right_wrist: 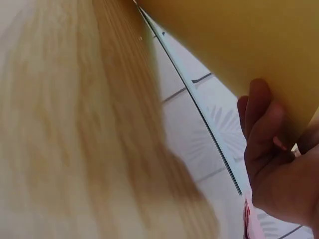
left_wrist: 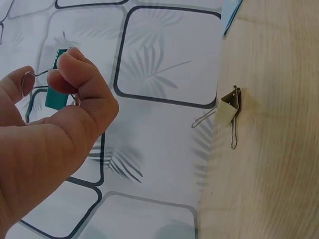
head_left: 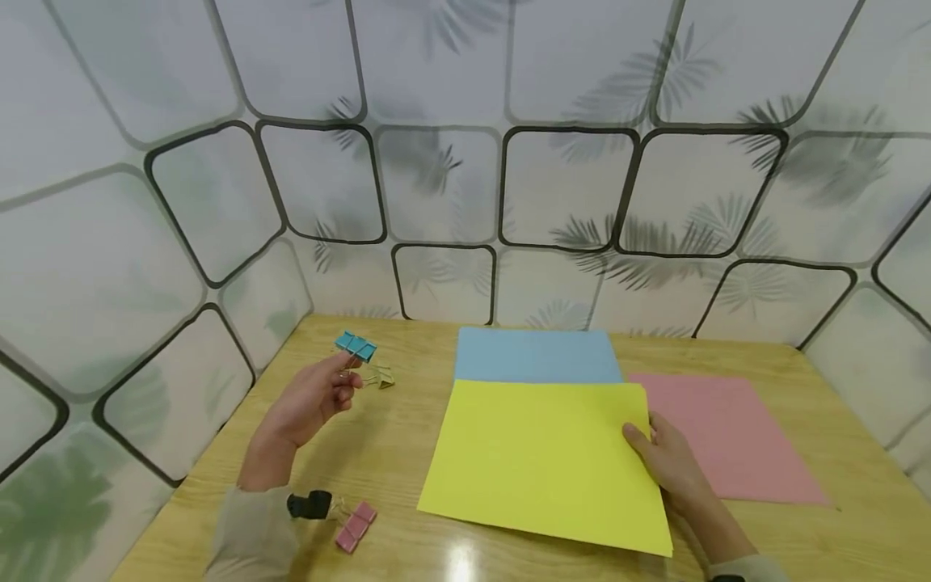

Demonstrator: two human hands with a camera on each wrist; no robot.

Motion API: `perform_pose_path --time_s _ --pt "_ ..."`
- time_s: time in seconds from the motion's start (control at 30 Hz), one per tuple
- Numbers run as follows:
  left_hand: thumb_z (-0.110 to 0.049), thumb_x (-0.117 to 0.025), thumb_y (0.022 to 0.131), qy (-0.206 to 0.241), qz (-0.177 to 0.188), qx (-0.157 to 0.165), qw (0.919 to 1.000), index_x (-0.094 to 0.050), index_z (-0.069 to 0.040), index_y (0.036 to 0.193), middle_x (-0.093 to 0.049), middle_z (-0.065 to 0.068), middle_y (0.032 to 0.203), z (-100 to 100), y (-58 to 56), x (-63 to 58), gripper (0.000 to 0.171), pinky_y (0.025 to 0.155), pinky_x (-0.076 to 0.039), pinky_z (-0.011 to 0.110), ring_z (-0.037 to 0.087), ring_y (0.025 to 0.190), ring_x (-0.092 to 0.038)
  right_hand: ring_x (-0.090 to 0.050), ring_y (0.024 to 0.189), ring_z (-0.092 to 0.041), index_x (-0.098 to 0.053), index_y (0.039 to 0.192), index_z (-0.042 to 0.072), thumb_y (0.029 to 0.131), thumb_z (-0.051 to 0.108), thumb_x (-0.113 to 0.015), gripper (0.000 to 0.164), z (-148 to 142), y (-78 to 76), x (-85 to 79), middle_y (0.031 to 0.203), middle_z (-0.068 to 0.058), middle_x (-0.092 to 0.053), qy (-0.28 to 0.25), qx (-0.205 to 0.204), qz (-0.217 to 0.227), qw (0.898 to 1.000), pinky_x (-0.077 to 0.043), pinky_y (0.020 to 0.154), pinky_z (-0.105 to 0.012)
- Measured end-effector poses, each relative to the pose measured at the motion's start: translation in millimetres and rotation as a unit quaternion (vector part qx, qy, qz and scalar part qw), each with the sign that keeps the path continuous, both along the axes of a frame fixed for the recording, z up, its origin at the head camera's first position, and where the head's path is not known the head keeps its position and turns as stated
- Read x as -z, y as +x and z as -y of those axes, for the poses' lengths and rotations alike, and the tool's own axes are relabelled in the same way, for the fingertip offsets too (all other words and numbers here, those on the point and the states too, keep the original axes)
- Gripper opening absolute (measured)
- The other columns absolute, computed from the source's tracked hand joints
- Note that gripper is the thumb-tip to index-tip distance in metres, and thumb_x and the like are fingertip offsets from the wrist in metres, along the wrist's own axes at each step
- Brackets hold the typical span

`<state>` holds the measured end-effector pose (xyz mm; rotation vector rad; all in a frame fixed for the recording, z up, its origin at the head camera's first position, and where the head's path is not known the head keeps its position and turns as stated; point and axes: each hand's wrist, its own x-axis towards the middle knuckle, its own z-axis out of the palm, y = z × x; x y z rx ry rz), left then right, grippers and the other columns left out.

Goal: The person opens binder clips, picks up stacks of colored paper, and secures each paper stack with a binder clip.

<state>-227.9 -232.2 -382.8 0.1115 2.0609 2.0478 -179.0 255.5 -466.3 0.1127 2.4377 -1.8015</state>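
Observation:
My left hand (head_left: 309, 404) holds up a blue binder clip (head_left: 355, 346) at the left, pinching its wire handles between thumb and fingers. In the left wrist view the fingers partly cover the clip's body (left_wrist: 56, 101). Just beyond that hand, a pale yellow binder clip (head_left: 385, 377) lies on the table. At the right edge of the yellow paper sheets (head_left: 545, 461), my right hand (head_left: 676, 465) grips them, thumb on top and fingers underneath. The right wrist view shows the sheets' underside (right_wrist: 224, 40) raised off the table on that side.
Light blue paper (head_left: 538, 354) lies behind the yellow sheets, partly covered by them. Pink paper (head_left: 742, 436) is on the wooden table (head_left: 393, 453) at the right. Near my left wrist lies a pink binder clip (head_left: 356, 527). A patterned wall covering (head_left: 451, 186) borders the table.

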Motion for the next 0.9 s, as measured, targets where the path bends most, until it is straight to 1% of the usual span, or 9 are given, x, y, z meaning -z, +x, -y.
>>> perform_pose_path --time_s 0.1,0.2,0.3,0.4,0.5,0.67,0.83,0.9 --pt "-0.045 -0.045 0.105 0.019 -0.006 0.0 0.9998 -0.048 -0.002 0.12 -0.057 0.001 0.09 -6.6 -4.6 -2.5 0.046 0.066 -0.045 0.023 0.008 0.069 -0.045 -0.07 0.072 -0.023 -0.02 0.15 -0.007 0.108 0.032 -0.043 0.062 -0.5 -1.4 -4.7 0.092 -0.014 -0.066 -0.03 -0.001 -0.015 0.999 -0.059 0.064 -0.038" --pt "-0.043 -0.045 0.105 0.033 -0.013 -0.005 0.9994 -0.052 -0.004 0.117 -0.058 0.001 0.089 -10.5 -7.5 -5.6 0.042 0.065 -0.045 0.022 0.008 0.068 -0.046 -0.07 0.077 -0.022 -0.016 0.151 -0.006 0.109 0.032 -0.039 0.061 -2.0 -3.6 -11.1 0.099 -0.015 -0.064 -0.059 -0.016 -0.028 0.998 -0.059 0.068 -0.038" --pt "-0.042 -0.044 0.106 0.041 -0.026 -0.012 0.9987 -0.052 -0.005 0.117 -0.057 0.001 0.088 -11.0 -7.9 -9.3 0.039 0.065 -0.044 0.022 0.008 0.068 -0.044 -0.07 0.079 -0.021 -0.012 0.152 -0.003 0.108 0.034 -0.038 0.063 -5.6 -6.7 -19.9 0.101 -0.011 -0.064 -0.074 -0.025 -0.036 0.996 -0.06 0.069 -0.038" --pt "-0.042 -0.044 0.106 0.056 -0.036 -0.02 0.9976 -0.052 -0.006 0.119 -0.056 0.0 0.088 -10.5 -7.4 -13.2 0.039 0.065 -0.044 0.023 0.008 0.068 -0.044 -0.07 0.078 -0.018 -0.014 0.153 0.001 0.107 0.039 -0.04 0.065 -10.7 -10.0 -31.5 0.098 -0.004 -0.066 -0.088 -0.014 -0.046 0.995 -0.06 0.067 -0.038" --pt "-0.042 -0.045 0.105 0.072 -0.036 -0.031 0.9963 -0.054 -0.008 0.116 -0.056 0.0 0.088 -9.7 -6.8 -16.4 0.036 0.065 -0.044 0.022 0.008 0.068 -0.044 -0.071 0.077 -0.016 -0.017 0.153 0.004 0.105 0.04 -0.044 0.066 -15.2 -13.5 -41.7 0.094 0.002 -0.068 -0.115 -0.005 -0.057 0.992 -0.06 0.066 -0.036" --pt "-0.04 -0.045 0.106 0.088 -0.039 -0.037 0.9947 -0.055 -0.012 0.112 -0.056 0.0 0.087 -7.9 -6.3 -18.8 0.03 0.064 -0.044 0.022 0.008 0.067 -0.043 -0.071 0.074 -0.015 -0.021 0.151 0.004 0.104 0.038 -0.048 0.064 -18.6 -17.6 -51.3 0.089 0.004 -0.069 -0.149 0.004 -0.076 0.986 -0.059 0.063 -0.034" --pt "-0.041 -0.045 0.106 0.1 -0.039 -0.044 0.9933 -0.054 -0.014 0.112 -0.055 0.0 0.086 -8.5 -2.4 -19.0 0.028 0.064 -0.044 0.022 0.008 0.066 -0.043 -0.07 0.073 -0.014 -0.02 0.152 0.002 0.104 0.039 -0.049 0.068 -18.6 -22.4 -60.9 0.088 0.005 -0.069 -0.15 0.014 -0.089 0.985 -0.059 0.062 -0.033" --pt "-0.041 -0.045 0.106 0.109 -0.043 -0.046 0.9921 -0.055 -0.014 0.112 -0.055 0.0 0.086 -10.1 -0.7 -19.7 0.029 0.065 -0.044 0.022 0.008 0.066 -0.043 -0.07 0.072 -0.014 -0.019 0.153 0.003 0.103 0.039 -0.05 0.069 -19.5 -24.0 -66.5 0.087 0.005 -0.069 -0.161 0.019 -0.089 0.983 -0.059 0.062 -0.033"
